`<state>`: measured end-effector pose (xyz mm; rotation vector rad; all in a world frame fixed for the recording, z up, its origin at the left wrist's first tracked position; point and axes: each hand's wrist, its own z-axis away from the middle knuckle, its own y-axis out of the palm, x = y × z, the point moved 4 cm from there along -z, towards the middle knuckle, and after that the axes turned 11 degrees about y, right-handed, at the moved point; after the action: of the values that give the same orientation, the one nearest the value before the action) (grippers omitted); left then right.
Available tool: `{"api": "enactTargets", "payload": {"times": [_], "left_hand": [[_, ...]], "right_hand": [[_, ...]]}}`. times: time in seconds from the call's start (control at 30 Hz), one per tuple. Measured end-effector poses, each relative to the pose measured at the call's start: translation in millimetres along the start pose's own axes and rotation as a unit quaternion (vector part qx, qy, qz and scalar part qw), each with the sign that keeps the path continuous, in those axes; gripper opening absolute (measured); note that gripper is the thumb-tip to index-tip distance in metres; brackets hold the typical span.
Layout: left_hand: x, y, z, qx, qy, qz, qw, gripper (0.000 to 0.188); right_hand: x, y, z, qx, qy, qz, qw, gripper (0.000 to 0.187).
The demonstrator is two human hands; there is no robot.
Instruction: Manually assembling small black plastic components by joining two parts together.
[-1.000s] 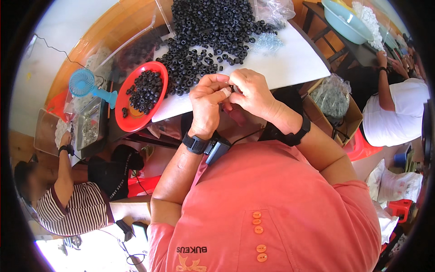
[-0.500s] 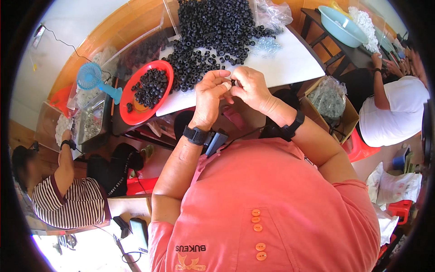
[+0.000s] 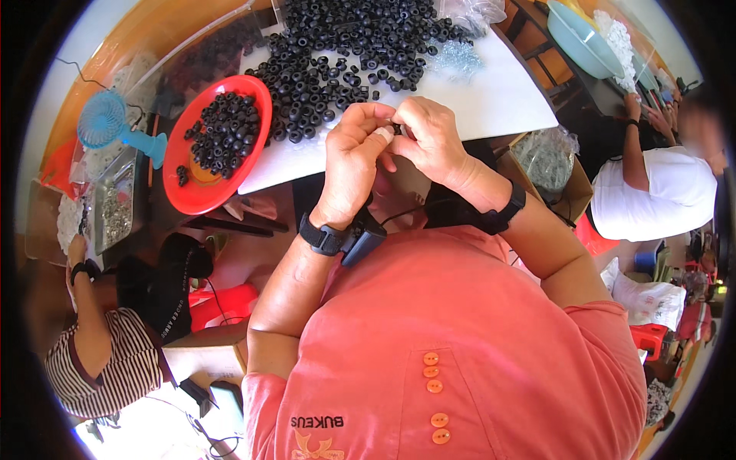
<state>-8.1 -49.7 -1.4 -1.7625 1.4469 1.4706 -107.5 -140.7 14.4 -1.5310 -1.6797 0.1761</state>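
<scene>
My left hand (image 3: 353,157) and my right hand (image 3: 432,144) meet just past the near edge of a white work surface (image 3: 491,107). Their thumbs and forefingers pinch together round a small black part (image 3: 396,129), mostly hidden by the fingertips. It resembles the small black ring-shaped parts (image 3: 345,73) heaped on the surface beyond my hands. To the left, a red plate (image 3: 175,178) holds more such black parts. Beside the heap, on its right, lies a little pile of tiny clear bluish pieces (image 3: 458,60).
A light blue fan (image 3: 103,120) stands left of the plate, near a metal tray (image 3: 119,207) of small pieces. At right are an open box with a clear bag (image 3: 546,159) and a pale blue basin (image 3: 584,42). Co-workers sit on both sides.
The whole view has shifted a little, so the plate and fan appear further left. My hands stay pinched together at the small black part, with the fingers slightly moved.
</scene>
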Motion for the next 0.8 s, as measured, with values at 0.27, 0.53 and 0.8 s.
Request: {"api": "enactTargets", "payload": {"times": [0.27, 0.53, 0.8], "left_hand": [[-2.6, 0.2, -2.4, 0.007, -0.043, 0.023, 0.999, 0.023], [-0.7, -2.1, -0.1, 0.014, -0.051, 0.061, 0.997, 0.025], [-4.2, -0.4, 1.0, -0.004, -0.029, 0.026, 0.999, 0.026]], "right_hand": [[-1.2, -2.5, 1.9, -0.009, 0.036, -0.068, 0.997, 0.028], [-0.3, -3.5, 2.8, -0.02, 0.048, -0.085, 0.995, 0.03], [4.5, -1.9, -0.1, -0.042, -0.018, -0.056, 0.997, 0.028]]}}
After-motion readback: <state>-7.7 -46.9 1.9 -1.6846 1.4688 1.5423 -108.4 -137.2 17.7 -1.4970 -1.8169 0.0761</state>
